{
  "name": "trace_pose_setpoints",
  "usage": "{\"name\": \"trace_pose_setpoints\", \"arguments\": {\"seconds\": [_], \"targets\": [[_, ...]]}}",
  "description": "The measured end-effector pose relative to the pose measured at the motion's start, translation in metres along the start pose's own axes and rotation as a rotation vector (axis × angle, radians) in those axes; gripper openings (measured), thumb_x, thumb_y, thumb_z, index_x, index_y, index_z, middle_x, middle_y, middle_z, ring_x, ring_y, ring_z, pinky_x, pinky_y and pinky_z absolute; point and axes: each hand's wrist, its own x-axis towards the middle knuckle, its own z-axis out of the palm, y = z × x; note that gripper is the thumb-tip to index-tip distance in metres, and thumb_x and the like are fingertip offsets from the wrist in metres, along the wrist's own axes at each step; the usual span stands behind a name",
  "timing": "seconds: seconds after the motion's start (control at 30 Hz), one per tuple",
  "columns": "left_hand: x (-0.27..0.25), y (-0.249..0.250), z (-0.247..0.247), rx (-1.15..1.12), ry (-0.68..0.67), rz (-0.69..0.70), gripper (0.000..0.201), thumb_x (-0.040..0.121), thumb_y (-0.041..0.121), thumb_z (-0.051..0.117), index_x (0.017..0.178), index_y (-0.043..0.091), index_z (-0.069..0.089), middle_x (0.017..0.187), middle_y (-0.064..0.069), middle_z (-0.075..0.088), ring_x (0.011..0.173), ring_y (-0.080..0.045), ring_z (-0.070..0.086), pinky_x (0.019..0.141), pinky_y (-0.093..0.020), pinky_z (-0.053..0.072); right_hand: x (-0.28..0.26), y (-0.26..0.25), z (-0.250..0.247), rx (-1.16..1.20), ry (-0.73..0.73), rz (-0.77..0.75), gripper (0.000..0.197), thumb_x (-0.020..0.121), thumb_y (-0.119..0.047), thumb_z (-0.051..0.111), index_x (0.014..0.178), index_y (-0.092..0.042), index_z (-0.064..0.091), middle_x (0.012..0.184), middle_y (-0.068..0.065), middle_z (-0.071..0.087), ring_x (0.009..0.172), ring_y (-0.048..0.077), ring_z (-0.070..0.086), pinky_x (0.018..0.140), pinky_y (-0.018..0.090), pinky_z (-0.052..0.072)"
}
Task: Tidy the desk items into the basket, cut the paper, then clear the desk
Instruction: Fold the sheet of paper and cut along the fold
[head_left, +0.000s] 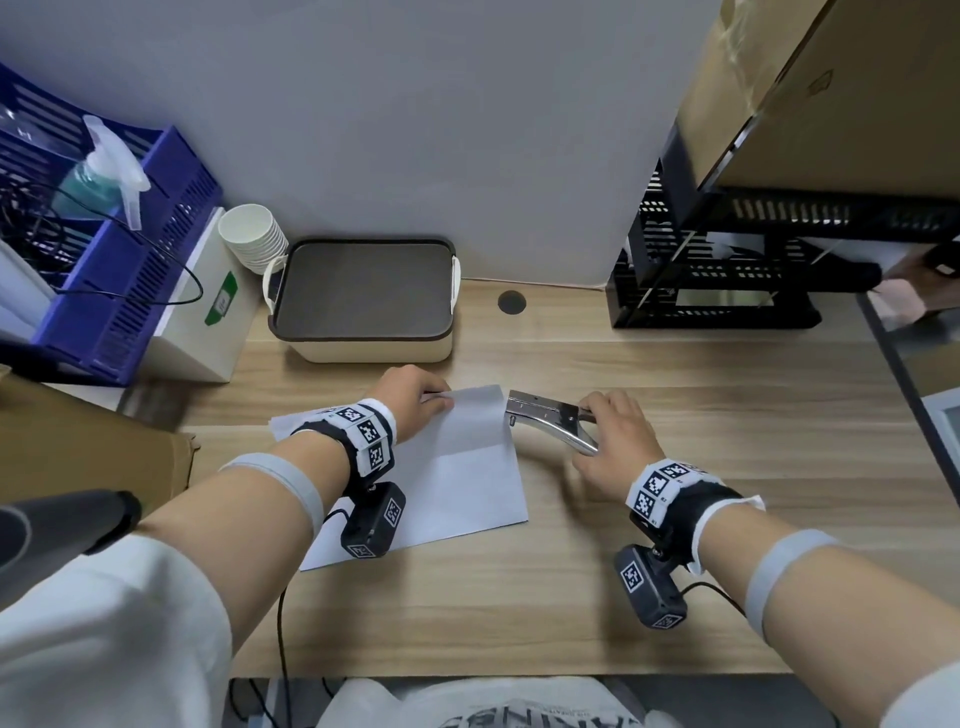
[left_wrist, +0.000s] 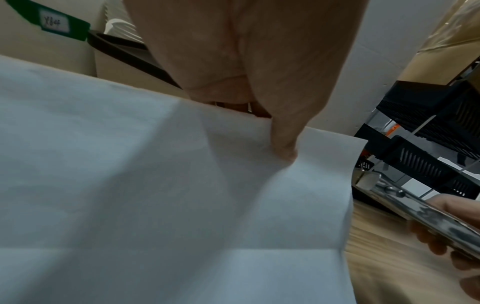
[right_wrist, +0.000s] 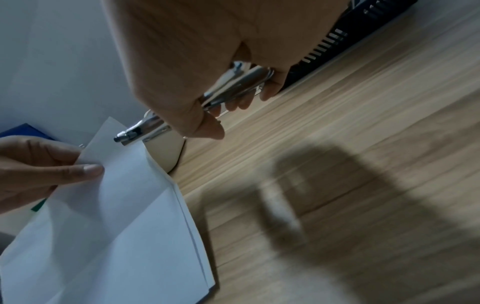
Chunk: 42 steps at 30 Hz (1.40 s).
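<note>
A white sheet of paper (head_left: 467, 467) lies on the wooden desk (head_left: 675, 545), its far edge lifted. My left hand (head_left: 440, 397) pinches that far edge between thumb and fingers; the thumb presses the sheet (left_wrist: 155, 185) in the left wrist view. My right hand (head_left: 592, 431) grips the handles of a silver plier-like metal tool (head_left: 550, 418), whose nose meets the paper's upper right edge. The right wrist view shows the tool (right_wrist: 145, 129) tip at the raised paper (right_wrist: 116, 216) corner. A beige basket (head_left: 374, 351) with a dark rim stands just behind the paper, against the wall.
At the far left stand a blue file rack (head_left: 130, 270) holding a spray bottle (head_left: 104, 171), a white box (head_left: 208, 312) and stacked paper cups (head_left: 254, 234). A black tray rack (head_left: 727, 270) stands at the far right. A cardboard box (head_left: 88, 441) sits at the left.
</note>
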Motion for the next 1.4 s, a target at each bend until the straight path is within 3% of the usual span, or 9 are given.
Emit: {"name": "trace_pose_setpoints", "arguments": {"seconds": [0.23,0.43,0.57,0.67,0.73,0.87,1.0,1.2,1.4], "targets": [[0.005,-0.004,0.000,-0.013,0.000,-0.024,0.026,0.091,0.036,0.063,0.089,0.012,0.074,0.089,-0.010,0.073,0.088,-0.031,0.063,0.082,-0.042,0.054,0.005,-0.003,0.002,0.036,0.009,-0.032,0.050,0.064,-0.021,0.068,0.110,-0.025,0.049,0.108,-0.004,0.052,0.105,0.021,0.042,0.085,0.036,0.039],[0.003,-0.004,-0.001,-0.069,-0.017,-0.049,0.023,0.093,0.033,0.062,0.084,0.014,0.070,0.080,-0.005,0.068,0.082,-0.029,0.058,0.074,-0.033,0.046,0.008,-0.004,0.001,0.099,0.003,0.066,0.043,0.068,-0.022,0.069,0.106,-0.026,0.050,0.103,-0.006,0.052,0.101,0.020,0.046,0.088,0.040,0.043],[-0.001,-0.006,-0.003,-0.133,-0.025,-0.064,0.023,0.096,0.028,0.058,0.077,0.013,0.058,0.095,-0.019,0.067,0.096,-0.034,0.061,0.074,-0.031,0.040,0.007,-0.009,0.005,0.276,-0.194,0.286,0.017,0.080,-0.026,0.061,0.095,-0.022,0.054,0.085,-0.001,0.063,0.075,0.021,0.058,0.065,0.029,0.045],[-0.003,-0.008,-0.005,-0.166,-0.030,-0.087,0.022,0.098,0.025,0.053,0.078,0.017,0.054,0.089,-0.010,0.067,0.090,-0.034,0.058,0.074,-0.029,0.037,0.004,-0.013,0.018,0.391,-0.356,0.392,0.020,0.082,-0.025,0.055,0.097,-0.012,0.058,0.084,0.011,0.072,0.067,0.027,0.062,0.061,0.032,0.049],[-0.005,-0.011,-0.005,-0.183,-0.018,-0.119,0.031,0.099,0.025,0.052,0.068,0.022,0.047,0.070,0.004,0.053,0.075,-0.026,0.050,0.068,-0.029,0.034,0.002,-0.017,0.027,0.345,-0.380,0.409,0.021,0.085,-0.025,0.052,0.097,-0.009,0.058,0.090,0.013,0.070,0.072,0.029,0.062,0.064,0.032,0.049],[-0.008,-0.019,-0.003,-0.220,0.012,-0.168,0.035,0.099,0.024,0.051,0.065,0.022,0.043,0.065,0.004,0.045,0.064,-0.019,0.042,0.062,-0.030,0.031,0.001,-0.027,0.035,0.109,-0.347,0.401,0.023,0.094,-0.025,0.047,0.101,-0.005,0.056,0.100,0.013,0.063,0.081,0.029,0.054,0.066,0.028,0.040],[-0.011,-0.026,-0.004,-0.343,0.043,-0.226,0.023,0.098,0.027,0.051,0.084,0.011,0.061,0.079,-0.003,0.061,0.072,-0.023,0.055,0.067,-0.030,0.042,0.006,-0.030,0.039,0.017,-0.344,0.413,0.031,0.093,-0.027,0.046,0.113,-0.003,0.052,0.114,0.016,0.060,0.082,0.029,0.049,0.069,0.029,0.037],[-0.011,-0.031,-0.010,-0.467,0.129,-0.228,0.033,0.098,0.025,0.053,0.097,-0.008,0.060,0.080,-0.011,0.058,0.070,-0.023,0.051,0.064,-0.030,0.040,0.008,-0.028,0.045,-0.025,-0.338,0.447,0.040,0.092,-0.028,0.046,0.124,-0.004,0.045,0.126,0.018,0.051,0.107,0.035,0.055,0.077,0.033,0.039],[-0.013,-0.036,-0.013,-0.585,0.187,-0.201,0.030,0.098,0.028,0.054,0.102,0.001,0.067,0.104,-0.021,0.071,0.091,-0.035,0.067,0.088,-0.044,0.054,0.008,-0.023,0.043,-0.081,-0.352,0.389,0.038,0.092,-0.028,0.047,0.122,-0.003,0.044,0.123,0.018,0.052,0.108,0.036,0.057,0.081,0.035,0.045]]}}
